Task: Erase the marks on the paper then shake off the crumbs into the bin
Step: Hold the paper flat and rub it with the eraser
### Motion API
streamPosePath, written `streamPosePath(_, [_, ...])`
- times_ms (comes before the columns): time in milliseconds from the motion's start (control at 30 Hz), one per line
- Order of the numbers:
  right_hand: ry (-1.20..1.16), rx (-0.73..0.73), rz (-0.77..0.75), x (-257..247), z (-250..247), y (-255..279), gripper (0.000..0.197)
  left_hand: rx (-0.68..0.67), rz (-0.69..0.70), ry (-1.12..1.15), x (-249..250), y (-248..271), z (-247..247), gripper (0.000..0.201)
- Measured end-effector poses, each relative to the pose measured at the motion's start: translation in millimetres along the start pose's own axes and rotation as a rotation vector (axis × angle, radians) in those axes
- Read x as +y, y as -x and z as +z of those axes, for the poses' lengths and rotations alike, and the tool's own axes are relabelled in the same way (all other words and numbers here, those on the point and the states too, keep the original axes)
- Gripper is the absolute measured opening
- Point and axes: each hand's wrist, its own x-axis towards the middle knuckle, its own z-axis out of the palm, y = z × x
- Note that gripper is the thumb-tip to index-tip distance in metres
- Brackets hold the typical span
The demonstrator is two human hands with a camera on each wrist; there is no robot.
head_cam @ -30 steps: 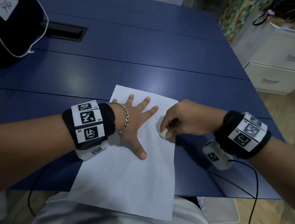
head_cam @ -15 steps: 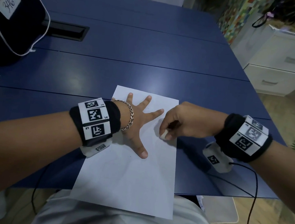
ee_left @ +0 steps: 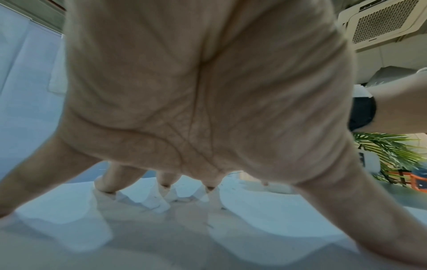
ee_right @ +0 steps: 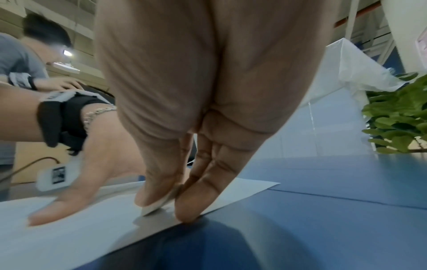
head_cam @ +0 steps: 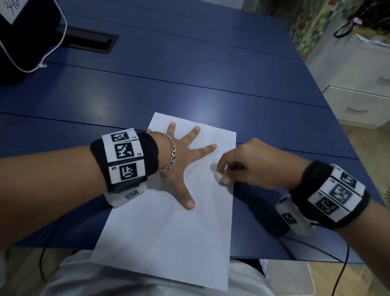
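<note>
A white sheet of paper (head_cam: 165,235) lies on the blue table (head_cam: 173,58), its near end hanging over the table's front edge onto my lap. My left hand (head_cam: 183,161) presses flat on the paper's upper part with fingers spread; the left wrist view shows its palm (ee_left: 208,91) arched over the paper (ee_left: 208,237). My right hand (head_cam: 237,165) pinches a small white eraser (head_cam: 218,176) against the paper near its right edge. In the right wrist view the eraser (ee_right: 157,204) sits between thumb and fingertips, touching the paper (ee_right: 57,243). Faint pencil marks are barely visible.
A black bag (head_cam: 15,28) with a white label stands at the table's far left, beside a black cable slot (head_cam: 90,40). A white drawer cabinet (head_cam: 371,92) stands to the right. A white bin-like object (head_cam: 290,281) sits on the floor under the table's right front edge. Cables hang from both wrists.
My right hand with the eraser has shifted slightly along the paper's right edge in a rubbing motion. The left hand stays spread flat on the paper.
</note>
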Motion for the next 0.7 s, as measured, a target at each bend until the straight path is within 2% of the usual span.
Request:
streamPosePath(133, [0.014,-0.041,-0.092,-9,7,4,0.019,0.001,-0.007,0.003,0,1,1,0.155])
streamPosePath(267, [0.019,0.071,-0.009,5,1,-4,0.025,0.006,-0.004,0.009,0,0,1,0.155])
streamPosePath(400, [-0.027,-0.039,-0.130,-19,10,5,0.023,-0.002,-0.017,0.001,1,3,-1,0.154])
streamPosePath(467, [-0.033,-0.056,-0.137,-20,11,6,0.023,0.001,-0.015,-0.003,1,3,-1,0.154])
streamPosePath(600, [-0.039,0.112,-0.030,4,4,-2,0.020,0.009,-0.013,-0.018,2,8,-6,0.148])
streamPosePath(700, [-0.090,0.149,-0.015,6,8,-8,0.019,0.023,-0.023,0.000,-6,8,-12,0.144])
